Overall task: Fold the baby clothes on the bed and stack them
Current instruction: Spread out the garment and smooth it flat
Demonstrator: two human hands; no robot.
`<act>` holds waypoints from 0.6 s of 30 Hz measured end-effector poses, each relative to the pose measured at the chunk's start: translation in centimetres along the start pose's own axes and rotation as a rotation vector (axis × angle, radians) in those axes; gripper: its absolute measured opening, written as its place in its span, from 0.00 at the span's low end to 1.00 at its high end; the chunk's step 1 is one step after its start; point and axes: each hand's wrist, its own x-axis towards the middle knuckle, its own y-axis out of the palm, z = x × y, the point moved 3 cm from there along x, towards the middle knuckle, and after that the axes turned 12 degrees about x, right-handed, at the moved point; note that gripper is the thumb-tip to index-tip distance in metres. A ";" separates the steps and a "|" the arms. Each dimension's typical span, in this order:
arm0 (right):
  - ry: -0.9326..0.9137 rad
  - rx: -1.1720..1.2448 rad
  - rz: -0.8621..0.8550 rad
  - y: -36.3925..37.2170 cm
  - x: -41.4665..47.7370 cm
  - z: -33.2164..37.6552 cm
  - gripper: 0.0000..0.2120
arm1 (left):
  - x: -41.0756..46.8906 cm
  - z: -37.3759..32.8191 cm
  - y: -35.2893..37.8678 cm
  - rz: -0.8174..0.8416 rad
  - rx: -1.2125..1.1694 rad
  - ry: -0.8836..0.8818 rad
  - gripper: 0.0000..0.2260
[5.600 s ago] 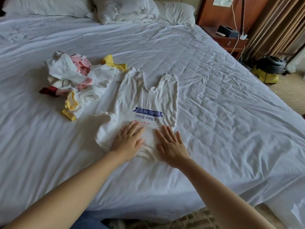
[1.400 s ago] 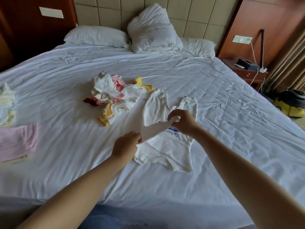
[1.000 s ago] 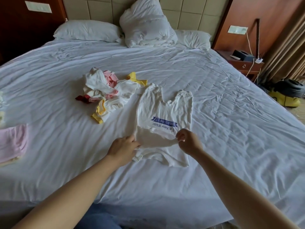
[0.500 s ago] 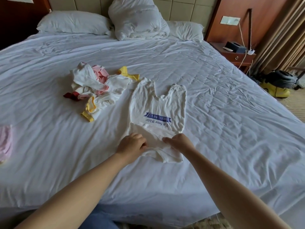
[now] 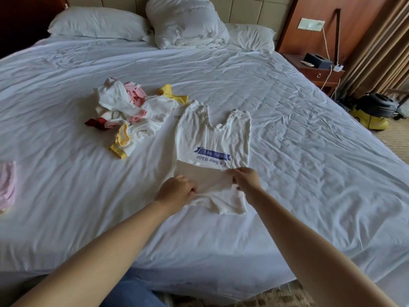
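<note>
- L hand (image 5: 177, 191) & R hand (image 5: 245, 180): fingers curled, each pinching one end of the sleeve flap (image 5: 205, 178) laid across the white romper (image 5: 212, 138).
- Romper lies flat on bed (image 5: 309, 151); print & legs just beyond the fingertips, near end by the wrists.
- Risk: flap released w/o smoothing could spring open or bunch; uneven pull betw. hands could skew the body, giving a crooked fold.
- Count: 2 hands, 1 romper, 1 loose heap (image 5: 132, 116) beyond-left of L fingers (pieces inside: can't tell), 1 pink folded piece (image 5: 6, 185) far left.

Matt, creased white cotton romper (image 5: 213, 138) on a wrinkled cloth bed sheet (image 5: 309, 151).
</note>
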 end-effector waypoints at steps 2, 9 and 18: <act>-0.009 0.113 -0.032 0.1 -0.1 0.7 0.06 | -0.1 -0.3 -0.1 -0.028 -0.011 0.048 0.07; -0.270 -0.275 -0.112 0.8 0.1 1.1 0.07 | -0.1 -0.6 -0.7 -0.143 0.006 0.144 0.14; -0.345 -0.359 -0.238 0.1 -0.8 -0.5 0.10 | 1.6 -1.4 -1.8 -0.283 0.057 0.069 0.09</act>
